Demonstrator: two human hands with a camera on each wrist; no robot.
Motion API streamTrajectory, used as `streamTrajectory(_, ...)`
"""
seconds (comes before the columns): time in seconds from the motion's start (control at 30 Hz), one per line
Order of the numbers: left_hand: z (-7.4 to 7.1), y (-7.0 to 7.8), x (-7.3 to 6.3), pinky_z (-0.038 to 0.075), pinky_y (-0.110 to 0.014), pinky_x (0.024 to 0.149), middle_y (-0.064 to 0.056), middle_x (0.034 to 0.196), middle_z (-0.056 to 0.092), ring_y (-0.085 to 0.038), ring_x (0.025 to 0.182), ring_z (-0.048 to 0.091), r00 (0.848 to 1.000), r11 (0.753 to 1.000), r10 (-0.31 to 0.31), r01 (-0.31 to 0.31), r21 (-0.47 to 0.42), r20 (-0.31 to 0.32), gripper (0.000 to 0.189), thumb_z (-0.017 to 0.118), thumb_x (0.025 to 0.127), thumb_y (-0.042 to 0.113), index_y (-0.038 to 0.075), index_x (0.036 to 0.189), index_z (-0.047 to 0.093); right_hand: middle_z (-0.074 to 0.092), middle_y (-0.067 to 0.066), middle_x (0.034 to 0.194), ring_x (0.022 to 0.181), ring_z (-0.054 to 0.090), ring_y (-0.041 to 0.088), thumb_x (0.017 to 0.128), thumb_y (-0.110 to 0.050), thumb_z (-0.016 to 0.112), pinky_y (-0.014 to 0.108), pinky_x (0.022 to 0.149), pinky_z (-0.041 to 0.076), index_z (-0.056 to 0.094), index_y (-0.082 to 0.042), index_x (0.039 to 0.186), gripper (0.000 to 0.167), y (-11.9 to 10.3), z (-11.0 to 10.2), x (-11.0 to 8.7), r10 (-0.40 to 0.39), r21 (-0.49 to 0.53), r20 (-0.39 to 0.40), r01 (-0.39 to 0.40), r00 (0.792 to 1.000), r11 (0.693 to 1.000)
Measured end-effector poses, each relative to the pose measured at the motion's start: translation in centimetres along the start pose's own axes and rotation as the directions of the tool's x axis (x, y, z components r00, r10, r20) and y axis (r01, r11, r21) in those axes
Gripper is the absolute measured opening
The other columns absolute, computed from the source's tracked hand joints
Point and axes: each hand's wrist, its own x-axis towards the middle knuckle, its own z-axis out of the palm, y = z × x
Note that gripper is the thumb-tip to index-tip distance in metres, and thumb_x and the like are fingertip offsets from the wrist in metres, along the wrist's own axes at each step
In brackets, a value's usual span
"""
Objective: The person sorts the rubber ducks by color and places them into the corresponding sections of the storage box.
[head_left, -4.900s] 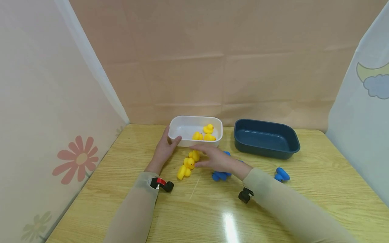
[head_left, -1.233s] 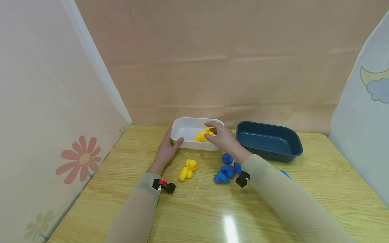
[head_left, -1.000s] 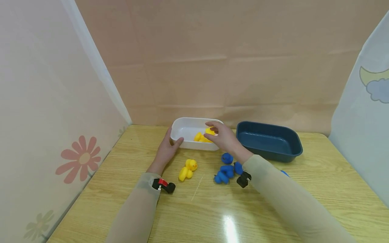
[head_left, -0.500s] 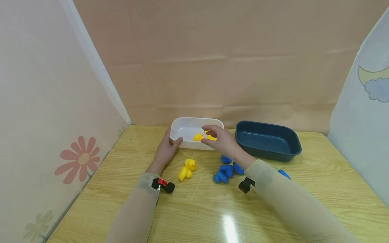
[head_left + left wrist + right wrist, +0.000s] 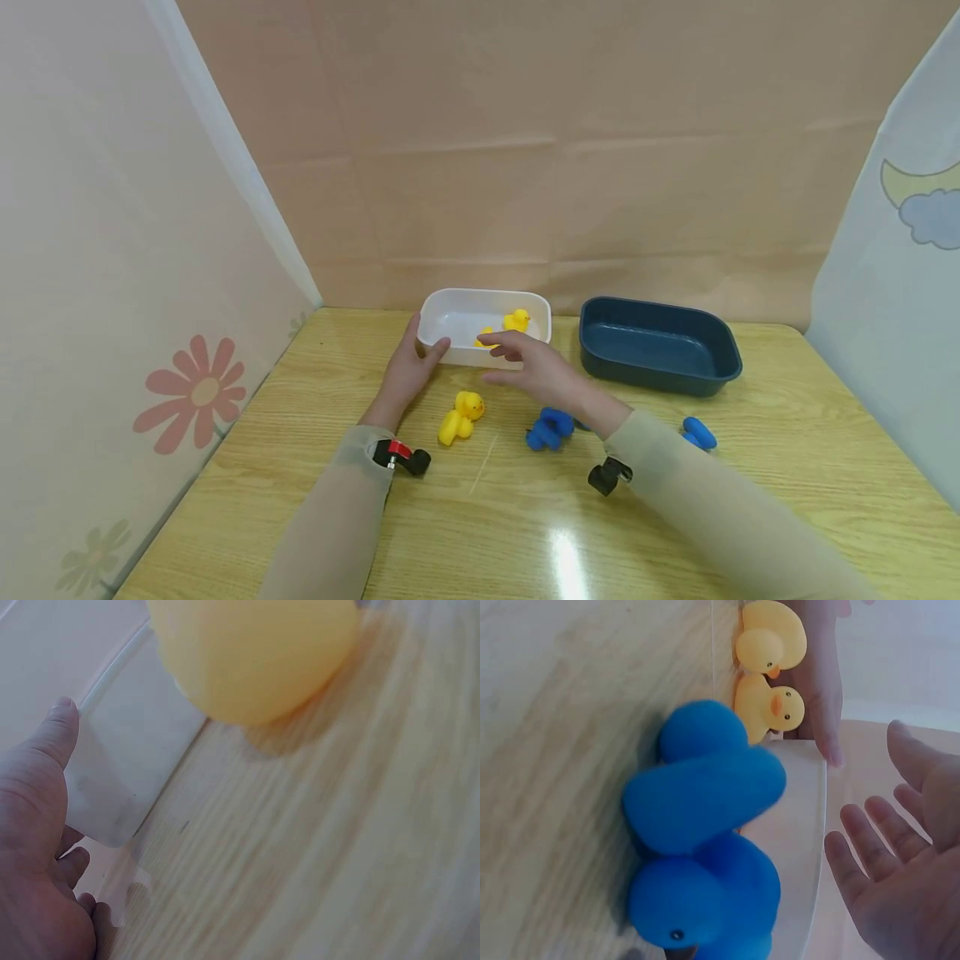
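My left hand (image 5: 405,367) grips the left end of a white plastic bin (image 5: 461,357), thumb at the near rim and fingers around the side. Inside the bin are yellow rubber ducks (image 5: 517,320), some hidden behind my right hand. That right hand (image 5: 536,367) hovers at the bin's near right side, fingers spread and holding nothing. Two yellow rubber ducks (image 5: 470,406) lie together on the table in front of the bin; one yellow duck (image 5: 255,660) looms close in the left wrist view. Blue rubber ducks (image 5: 550,429) sit below my right hand, partly covered by it.
A dark blue bin (image 5: 652,375) stands right of the white one, with no ducks showing in it. Another blue duck (image 5: 700,433) lies in front of it, partly behind the right sleeve. A fabric backdrop (image 5: 450,167) rises behind the table (image 5: 480,533).
One of three yellow ducks on the table has gone from there; my right hand reached into the white bin, then drew back toward me, empty. My left hand stayed on the bin.
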Motion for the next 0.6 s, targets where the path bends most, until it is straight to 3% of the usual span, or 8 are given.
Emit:
streamTrajectory(0.23,0.0,-0.1,0.0,0.031,-0.061,0.129,-0.014,0.181,0.026,-0.040,0.162,0.033,1.000,1.000,0.021,-0.021,-0.016,-0.003,0.098,0.064,0.107,0.064,0.021,0.179,0.013,0.063,0.004,0.157,0.144,0.060,0.029,0.103,-0.029,0.082,0.053,0.122,0.045,0.059,-0.019,0.161,0.064,0.1,1.0,-0.3,-0.035,-0.019,0.084,0.036,0.996,0.999)
streamTrajectory(0.43,-0.1,-0.1,-0.1,0.031,-0.062,0.129,-0.015,0.181,0.027,-0.041,0.161,0.034,0.999,0.999,0.036,-0.036,-0.017,-0.003,0.095,0.065,0.109,0.057,0.020,0.179,0.013,0.058,0.007,0.163,0.147,0.056,0.032,0.103,-0.021,0.082,0.054,0.125,0.041,0.055,-0.011,0.163,0.066,0.7,1.7,-0.3,-0.122,0.030,0.173,0.118,0.977,0.993)
streamTrajectory(0.6,-0.1,0.0,-0.1,0.033,-0.061,0.128,-0.014,0.180,0.029,-0.039,0.160,0.037,0.999,0.999,0.040,-0.040,-0.024,-0.002,0.096,0.065,0.108,0.061,0.020,0.179,0.015,0.056,0.006,0.164,0.151,0.053,0.030,0.103,-0.021,0.082,0.055,0.126,0.039,0.053,-0.010,0.164,0.068,1.1,2.1,-0.2,-0.103,0.027,0.225,0.099,0.969,0.995)
